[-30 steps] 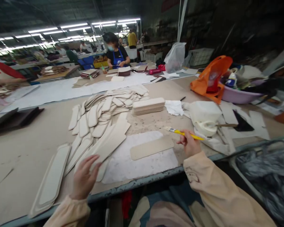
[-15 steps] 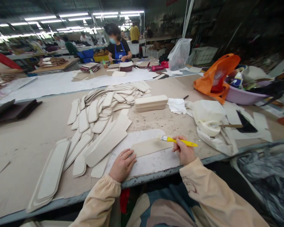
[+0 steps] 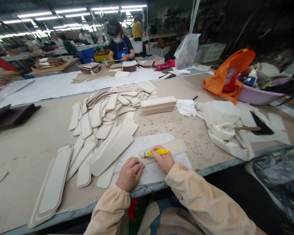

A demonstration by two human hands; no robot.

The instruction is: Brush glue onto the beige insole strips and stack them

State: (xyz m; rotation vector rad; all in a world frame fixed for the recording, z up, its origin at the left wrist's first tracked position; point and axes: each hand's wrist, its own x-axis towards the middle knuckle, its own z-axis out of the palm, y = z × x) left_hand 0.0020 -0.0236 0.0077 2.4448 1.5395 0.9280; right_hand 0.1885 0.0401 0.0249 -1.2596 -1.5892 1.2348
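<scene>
Pinched in my right hand (image 3: 164,160) is a paintbrush (image 3: 161,151) with a yellow handle. Its pale bristles touch the left part of a long beige strip (image 3: 177,147) with rounded corners. That strip lies on a white sheet (image 3: 159,174) near the table's front edge. My left hand (image 3: 130,174) rests palm down at the strip's left end, its fingers laid on it and holding nothing up. Left of it spreads a loose heap of similar strips (image 3: 110,150). Beyond the sheet stands a neat stack of strips (image 3: 158,106).
To the right, a white tub (image 3: 226,130) with a stick in it sits on crumpled plastic. A crumpled white cloth (image 3: 186,107), an orange bag (image 3: 229,76) and a lilac basin (image 3: 259,94) are farther back. Dark panels (image 3: 17,116) lie left. A co-worker (image 3: 122,47) is across the table.
My right hand has moved left with the paintbrush, bringing the bristles from the strip's middle towards its left end. My left hand stays at that end. The view has shifted slightly.
</scene>
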